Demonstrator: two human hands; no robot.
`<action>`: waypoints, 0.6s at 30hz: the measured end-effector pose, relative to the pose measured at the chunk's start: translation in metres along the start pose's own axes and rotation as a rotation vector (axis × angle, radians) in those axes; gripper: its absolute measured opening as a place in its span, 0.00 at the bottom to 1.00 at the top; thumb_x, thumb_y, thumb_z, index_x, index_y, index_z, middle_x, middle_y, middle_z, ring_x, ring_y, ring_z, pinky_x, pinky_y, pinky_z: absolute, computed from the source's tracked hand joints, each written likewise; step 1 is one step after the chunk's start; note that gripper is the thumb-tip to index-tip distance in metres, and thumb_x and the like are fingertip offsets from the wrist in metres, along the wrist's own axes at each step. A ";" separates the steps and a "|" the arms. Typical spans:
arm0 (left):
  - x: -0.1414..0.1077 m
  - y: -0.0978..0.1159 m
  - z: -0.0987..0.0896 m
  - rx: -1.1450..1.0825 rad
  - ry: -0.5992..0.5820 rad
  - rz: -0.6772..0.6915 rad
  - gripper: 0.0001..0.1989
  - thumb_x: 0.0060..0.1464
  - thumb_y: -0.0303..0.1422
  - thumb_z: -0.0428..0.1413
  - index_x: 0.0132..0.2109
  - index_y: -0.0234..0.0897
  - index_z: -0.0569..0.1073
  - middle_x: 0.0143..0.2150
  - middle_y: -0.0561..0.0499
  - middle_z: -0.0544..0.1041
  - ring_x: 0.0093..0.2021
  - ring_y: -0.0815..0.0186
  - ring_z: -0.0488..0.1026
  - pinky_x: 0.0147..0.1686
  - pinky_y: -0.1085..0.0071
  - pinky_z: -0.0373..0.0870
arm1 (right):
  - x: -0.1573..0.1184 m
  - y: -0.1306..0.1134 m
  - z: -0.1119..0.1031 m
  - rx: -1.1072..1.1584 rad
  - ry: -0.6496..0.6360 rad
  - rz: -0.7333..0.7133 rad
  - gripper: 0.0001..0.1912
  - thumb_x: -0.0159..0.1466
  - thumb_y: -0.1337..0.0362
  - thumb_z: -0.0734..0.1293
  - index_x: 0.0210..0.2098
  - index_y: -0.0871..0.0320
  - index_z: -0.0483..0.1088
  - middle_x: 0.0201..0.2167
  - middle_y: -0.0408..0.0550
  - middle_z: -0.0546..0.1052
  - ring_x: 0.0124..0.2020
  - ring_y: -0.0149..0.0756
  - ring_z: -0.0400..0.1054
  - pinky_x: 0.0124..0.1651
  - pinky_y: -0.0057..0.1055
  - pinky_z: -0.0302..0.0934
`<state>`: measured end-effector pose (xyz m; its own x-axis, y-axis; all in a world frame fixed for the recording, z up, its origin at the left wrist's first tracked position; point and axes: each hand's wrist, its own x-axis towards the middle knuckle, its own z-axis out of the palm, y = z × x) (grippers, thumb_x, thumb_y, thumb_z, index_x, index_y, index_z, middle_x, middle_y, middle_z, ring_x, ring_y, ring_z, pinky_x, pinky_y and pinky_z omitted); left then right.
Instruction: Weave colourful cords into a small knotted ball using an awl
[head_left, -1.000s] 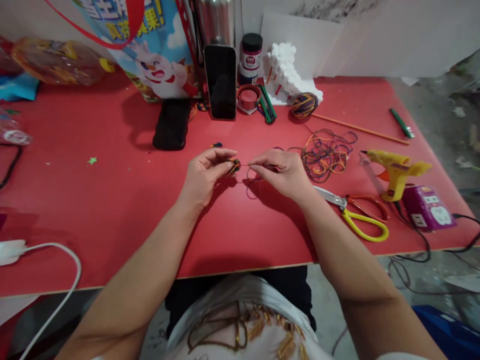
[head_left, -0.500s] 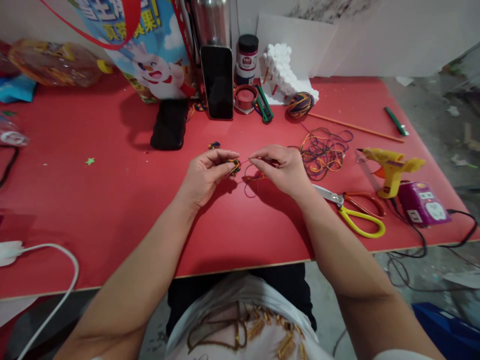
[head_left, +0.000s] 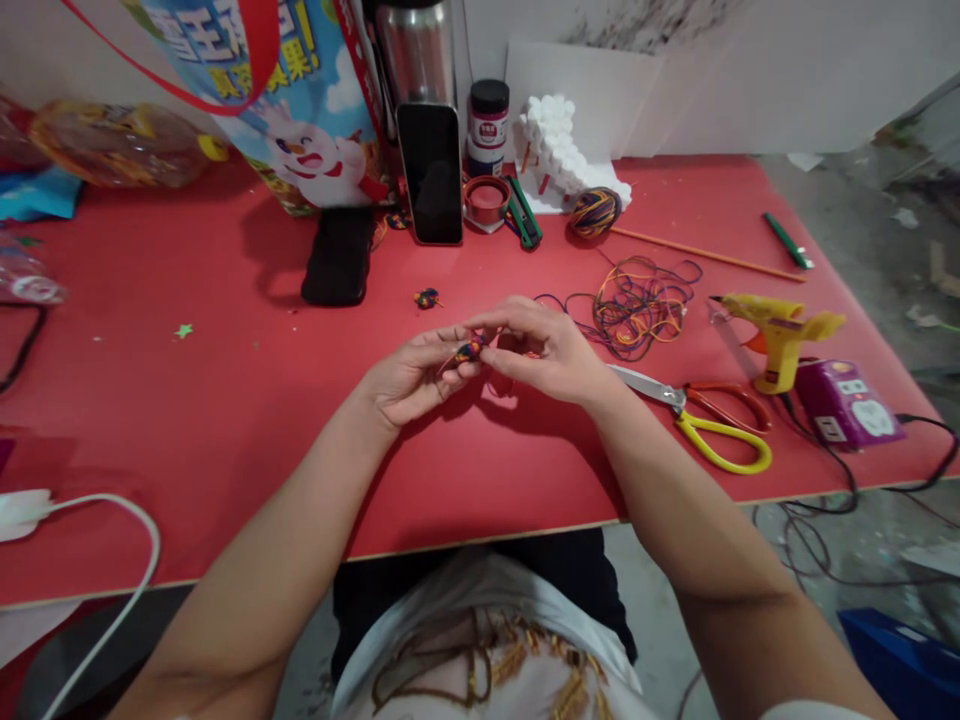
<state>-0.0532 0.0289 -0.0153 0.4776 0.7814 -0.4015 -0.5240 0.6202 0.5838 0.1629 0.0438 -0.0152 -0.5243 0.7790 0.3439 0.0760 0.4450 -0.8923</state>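
Between my hands is a small knotted piece of multicoloured cord (head_left: 470, 349), dark with orange, purple and green. My left hand (head_left: 420, 372) holds it at the fingertips, palm turned partly up. The thumb and fingers of my right hand (head_left: 544, 350) close on the piece's right side; what exactly they pinch is hidden. Thin cord hangs in a loop below my right fingers. Behind my hands lies a second small knotted piece (head_left: 427, 298). A loose tangle of the same cord (head_left: 645, 305) spreads to the right of my right hand.
Scissors (head_left: 682, 400) lie by my right forearm, a yellow glue gun (head_left: 780, 330) and purple box (head_left: 847, 405) farther right. Toward the back are a ball of cord (head_left: 595, 212), an orange stick (head_left: 712, 253), a green cutter (head_left: 524, 215), a propped phone (head_left: 430, 175) and a black case (head_left: 337, 257).
My right hand has moved left, up against my left hand and the knotted piece. My left hand has turned its palm upward. The strand earlier stretched between the hands no longer shows.
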 end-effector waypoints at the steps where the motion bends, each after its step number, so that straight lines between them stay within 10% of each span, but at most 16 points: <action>1: 0.000 0.000 0.000 -0.008 0.002 -0.010 0.07 0.52 0.16 0.64 0.39 0.26 0.81 0.30 0.47 0.79 0.25 0.75 0.75 0.18 0.89 0.67 | 0.001 0.000 0.003 -0.007 0.010 -0.001 0.13 0.70 0.60 0.73 0.50 0.59 0.81 0.40 0.46 0.76 0.30 0.26 0.69 0.33 0.27 0.63; 8: 0.003 -0.006 -0.003 0.064 0.021 0.045 0.04 0.52 0.20 0.67 0.38 0.26 0.82 0.31 0.46 0.81 0.27 0.71 0.79 0.25 0.83 0.77 | 0.004 0.003 0.013 0.265 0.087 0.177 0.12 0.63 0.59 0.77 0.39 0.59 0.77 0.31 0.43 0.77 0.31 0.29 0.71 0.35 0.27 0.66; 18: 0.009 -0.011 0.001 0.337 0.135 0.464 0.15 0.43 0.32 0.77 0.37 0.36 0.83 0.36 0.50 0.85 0.34 0.69 0.82 0.39 0.73 0.81 | 0.008 0.011 0.017 0.406 0.212 0.351 0.20 0.53 0.58 0.84 0.34 0.59 0.73 0.23 0.36 0.76 0.22 0.24 0.69 0.25 0.22 0.62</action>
<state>-0.0427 0.0293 -0.0246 0.1465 0.9814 -0.1243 -0.3928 0.1730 0.9032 0.1449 0.0479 -0.0274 -0.3414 0.9397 0.0211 -0.1387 -0.0282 -0.9899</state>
